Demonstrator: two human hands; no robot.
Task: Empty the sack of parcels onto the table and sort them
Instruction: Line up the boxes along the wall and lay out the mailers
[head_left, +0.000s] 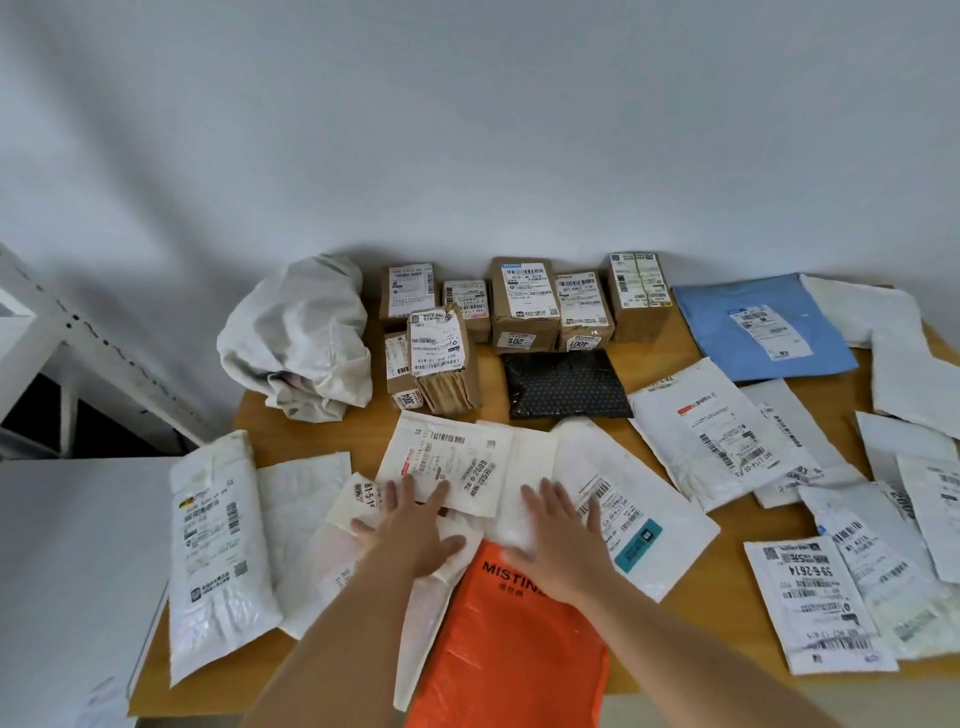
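The crumpled grey-white sack lies at the table's back left. Several brown cardboard boxes stand in a row along the wall, with two more in front of them. White mailer bags cover the wooden table. My left hand lies flat, fingers spread, on a white mailer at the centre. My right hand rests flat on the neighbouring white mailer. An orange bag lies under both forearms at the front edge.
A black dotted bag lies behind the centre mailers. A blue bag lies at the back right. More white mailers overlap on the right, one long one on the left. A white shelf frame stands left of the table.
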